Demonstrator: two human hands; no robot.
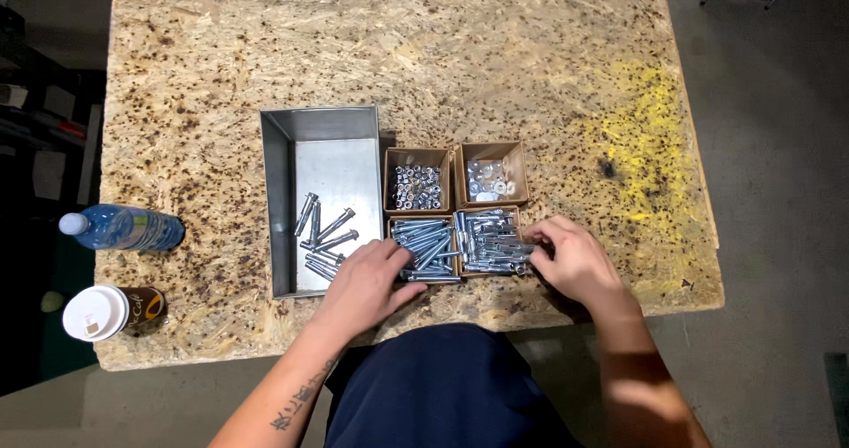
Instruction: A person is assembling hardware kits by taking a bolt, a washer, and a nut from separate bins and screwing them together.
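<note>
Left hand [367, 284] laid flat, fingers loosely spread, across the near corner of a metal tray [281, 200] and the edge of a cardboard box of bolts [424, 249]; nothing visibly pinched. Right hand [575, 260] curled, fingertips touching the bolts in a second cardboard box [491, 240] just beside the first. Behind these, a box of nuts [417, 187] and a box of washers [491, 178]. A few assembled bolts [323, 231] loose in the tray. Far left on the chipboard table [442, 50]: water bottle [124, 228] on its side, lidded paper cup [110, 312].
</note>
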